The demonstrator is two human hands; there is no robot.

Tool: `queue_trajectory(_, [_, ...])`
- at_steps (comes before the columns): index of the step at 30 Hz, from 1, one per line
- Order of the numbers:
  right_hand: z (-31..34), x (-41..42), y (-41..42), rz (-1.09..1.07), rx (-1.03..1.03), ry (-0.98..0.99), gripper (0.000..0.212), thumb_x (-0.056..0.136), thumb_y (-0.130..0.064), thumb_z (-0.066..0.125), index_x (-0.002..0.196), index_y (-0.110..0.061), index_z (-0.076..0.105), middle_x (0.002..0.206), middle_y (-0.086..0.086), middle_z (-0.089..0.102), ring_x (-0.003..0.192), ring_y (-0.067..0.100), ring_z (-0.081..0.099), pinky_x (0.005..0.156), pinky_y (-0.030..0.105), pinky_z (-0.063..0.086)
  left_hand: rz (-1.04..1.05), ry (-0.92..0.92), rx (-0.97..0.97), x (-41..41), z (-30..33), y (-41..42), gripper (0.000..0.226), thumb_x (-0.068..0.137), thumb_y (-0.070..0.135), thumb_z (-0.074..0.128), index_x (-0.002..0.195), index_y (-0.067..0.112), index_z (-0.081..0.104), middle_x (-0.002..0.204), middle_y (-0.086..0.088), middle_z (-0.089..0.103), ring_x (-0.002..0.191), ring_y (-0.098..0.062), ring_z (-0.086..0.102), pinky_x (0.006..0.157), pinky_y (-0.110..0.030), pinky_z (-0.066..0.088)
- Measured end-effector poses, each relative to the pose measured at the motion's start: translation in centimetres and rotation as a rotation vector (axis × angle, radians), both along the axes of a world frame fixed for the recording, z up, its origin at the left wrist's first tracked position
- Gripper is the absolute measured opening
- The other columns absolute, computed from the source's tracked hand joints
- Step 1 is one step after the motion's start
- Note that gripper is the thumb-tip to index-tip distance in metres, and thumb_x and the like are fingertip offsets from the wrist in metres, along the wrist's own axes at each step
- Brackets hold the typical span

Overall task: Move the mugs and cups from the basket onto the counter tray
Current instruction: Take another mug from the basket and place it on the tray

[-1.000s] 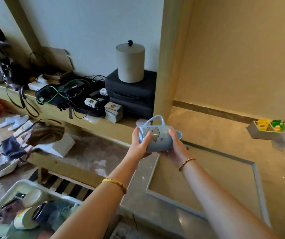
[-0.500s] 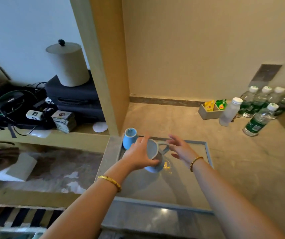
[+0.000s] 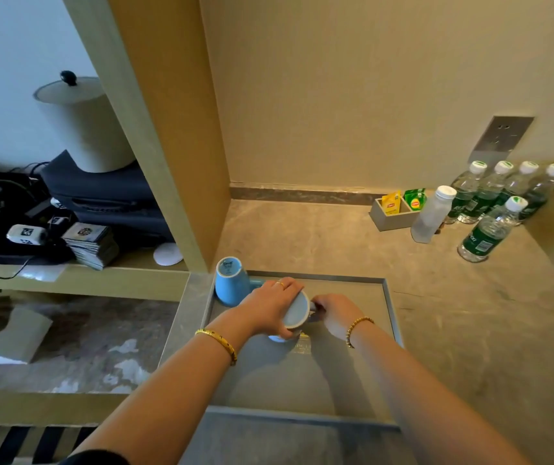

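A grey rimmed tray (image 3: 391,317) lies on the stone counter. In its far left corner a blue mug (image 3: 230,285) stands upside down. My left hand (image 3: 267,305) grips the body of a pale blue mug (image 3: 295,312), held tilted with its base toward me and its rim low over the tray. My right hand (image 3: 336,313) pinches that mug's handle on the right side. The basket is out of view.
Several water bottles (image 3: 500,199) and a tea-bag holder (image 3: 394,209) stand at the counter's back right. A wooden partition (image 3: 181,162) rises just left of the tray. Beyond it a lower shelf holds a lidded canister (image 3: 84,125), a dark case and cables.
My view swung right from the shelf to the counter. Both hands carried the pale blue mug down over the tray beside the upturned blue mug, and my right hand took its handle.
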State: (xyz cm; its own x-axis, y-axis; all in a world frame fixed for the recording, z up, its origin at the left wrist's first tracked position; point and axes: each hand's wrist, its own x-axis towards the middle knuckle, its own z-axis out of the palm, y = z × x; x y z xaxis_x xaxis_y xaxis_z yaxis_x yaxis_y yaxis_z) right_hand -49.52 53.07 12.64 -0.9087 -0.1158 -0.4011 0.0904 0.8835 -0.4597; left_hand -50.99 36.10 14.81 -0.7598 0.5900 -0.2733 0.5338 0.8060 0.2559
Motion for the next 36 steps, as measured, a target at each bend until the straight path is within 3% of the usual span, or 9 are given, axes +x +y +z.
queue_trajectory(6, [-0.7,-1.7,1.4,-0.137,-0.086,0.084,0.017,0.091,-0.011,0.048,0.096,-0.01,0.065,0.096,0.012,0.068,0.091,0.029,0.061,0.077,0.033,0.045,-0.032,0.03,0.023,-2.5,-0.2,1.7,0.097,0.073,0.043,0.073,0.146,0.018,0.014,0.148,-0.005,0.024,0.127,-0.029,0.034,0.106,-0.039,0.031])
queue_trajectory(10, [-0.8,-3.2,1.9,-0.165,-0.101,0.086,0.02,0.091,-0.011,0.049,0.101,-0.014,0.066,0.101,0.009,0.068,0.095,0.027,0.06,0.079,0.03,0.043,-0.065,0.032,-0.053,-4.6,0.0,2.6,0.098,0.075,0.042,0.073,0.147,0.017,0.011,0.149,-0.007,0.023,0.129,-0.03,0.033,0.108,-0.04,0.032])
queue_trajectory(23, [-1.7,-6.1,1.7,-0.236,-0.314,0.072,0.015,0.087,-0.01,0.057,0.099,-0.012,0.067,0.088,0.004,0.063,0.082,0.018,0.055,0.071,0.025,0.037,-0.064,-0.076,-0.129,-8.4,0.7,1.6,0.099,0.074,0.037,0.075,0.148,0.023,0.011,0.156,-0.003,0.012,0.139,-0.027,0.018,0.113,-0.045,0.024])
queue_trajectory(26, [-1.9,-5.8,1.6,-0.244,-0.352,0.084,0.013,0.087,-0.009,0.058,0.096,-0.01,0.067,0.092,0.009,0.067,0.084,0.021,0.057,0.07,0.027,0.039,-0.086,-0.045,-0.153,-8.4,0.9,1.4,0.098,0.074,0.036,0.076,0.148,0.023,0.014,0.154,-0.002,0.018,0.138,-0.026,0.024,0.111,-0.041,0.025])
queue_trajectory(29, [-1.9,-5.6,1.5,-0.248,-0.395,0.076,0.017,0.088,-0.01,0.058,0.102,-0.011,0.068,0.098,0.009,0.068,0.091,0.023,0.06,0.079,0.031,0.043,-0.086,0.008,-0.165,-8.0,0.8,1.3,0.095,0.074,0.037,0.075,0.147,0.023,0.016,0.152,-0.003,0.023,0.134,-0.026,0.029,0.11,-0.04,0.027])
queue_trajectory(33, [-1.5,-5.7,1.3,-0.203,-0.419,0.04,0.027,0.091,-0.011,0.053,0.114,-0.018,0.065,0.106,0.003,0.066,0.097,0.016,0.056,0.084,0.026,0.04,-0.064,0.041,-0.184,-7.7,0.5,0.8,0.093,0.076,0.038,0.072,0.148,0.024,0.014,0.154,-0.003,0.019,0.137,-0.027,0.025,0.111,-0.041,0.024])
queue_trajectory(36, [-1.7,-5.7,1.0,-0.144,-0.315,0.03,0.023,0.092,-0.014,0.052,0.111,-0.016,0.064,0.111,0.009,0.059,0.097,0.023,0.056,0.082,0.029,0.04,-0.053,0.088,-0.211,-7.1,0.2,0.4,0.092,0.078,0.04,0.069,0.148,0.025,0.011,0.156,-0.002,0.014,0.139,-0.026,0.021,0.113,-0.041,0.019])
